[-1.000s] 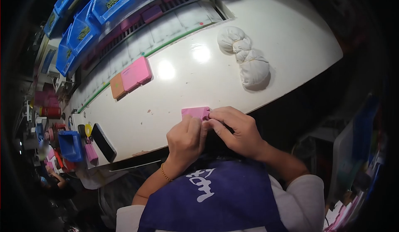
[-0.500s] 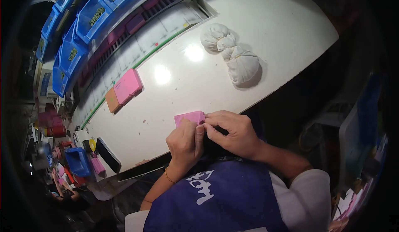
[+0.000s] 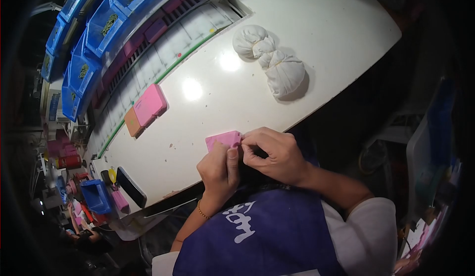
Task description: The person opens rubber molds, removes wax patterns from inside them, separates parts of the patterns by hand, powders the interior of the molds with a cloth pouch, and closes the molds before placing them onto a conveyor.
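Observation:
My left hand point(image 3: 217, 169) is closed around a small pink block point(image 3: 223, 139) at the front edge of the white table, its thumb along the near right side. With fingertips pinched together, my right hand point(image 3: 278, 153) is at the block's right corner. Whatever lies between those fingertips is too small to make out. A larger pink block point(image 3: 151, 105) with notched edges lies farther left on the table, against a brown block point(image 3: 133, 122).
A knotted white cloth bundle point(image 3: 273, 61) rests on the table point(image 3: 336, 33). Blue bins point(image 3: 105, 26) holding green pieces line the far left. A black phone point(image 3: 131, 187) lies at the left end, near a blue tray point(image 3: 96, 196). Another person point(image 3: 86, 234) sits at lower left.
My left thumb has shifted slightly left and more of the block's right corner shows. My right hand has moved a little up and left, still pinching there. The view has shifted slightly.

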